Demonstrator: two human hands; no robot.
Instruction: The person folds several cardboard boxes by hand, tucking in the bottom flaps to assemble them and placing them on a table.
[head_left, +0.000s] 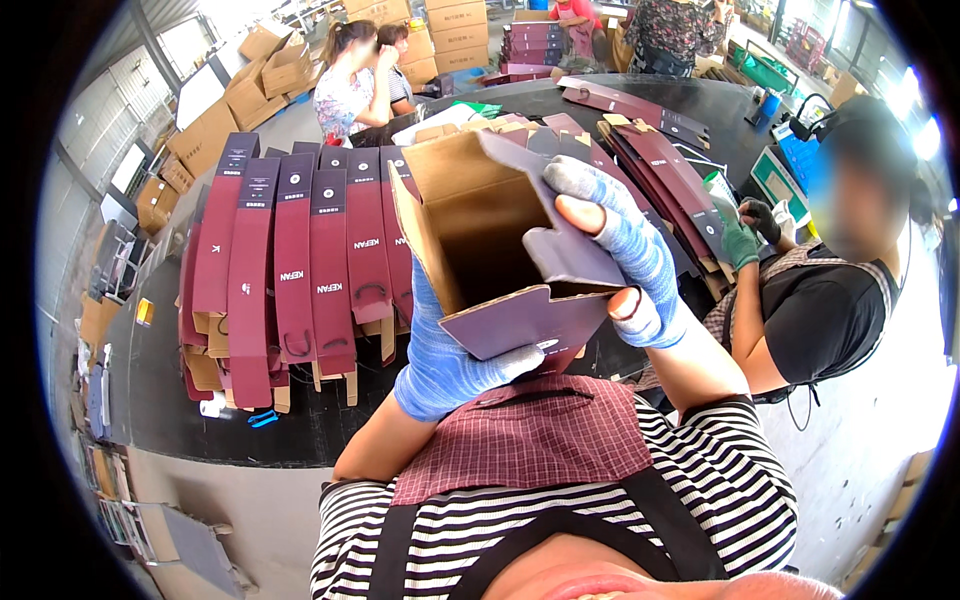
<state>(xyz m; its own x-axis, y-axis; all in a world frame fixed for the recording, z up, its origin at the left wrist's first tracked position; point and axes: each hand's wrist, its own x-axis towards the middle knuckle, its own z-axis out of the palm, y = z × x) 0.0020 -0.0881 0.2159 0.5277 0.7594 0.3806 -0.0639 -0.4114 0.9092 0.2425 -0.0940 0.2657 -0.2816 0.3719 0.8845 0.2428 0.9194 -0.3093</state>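
Note:
I hold a maroon cardboard box [470,230] up in front of my chest, its open brown inside facing me and its end flaps partly folded. My left hand [440,365], in a blue knit glove, grips the box from below at its lower left corner. My right hand [625,255], also gloved in blue with bare fingertips, clasps the right side and presses a maroon flap [560,250] inward.
Rows of flat maroon box blanks [290,270] lie on the black table [200,420] to my left, more blanks [660,150] fan out behind. A person in a dark top with green gloves [740,245] works at my right. Two people sit at the far side by stacked brown cartons [250,90].

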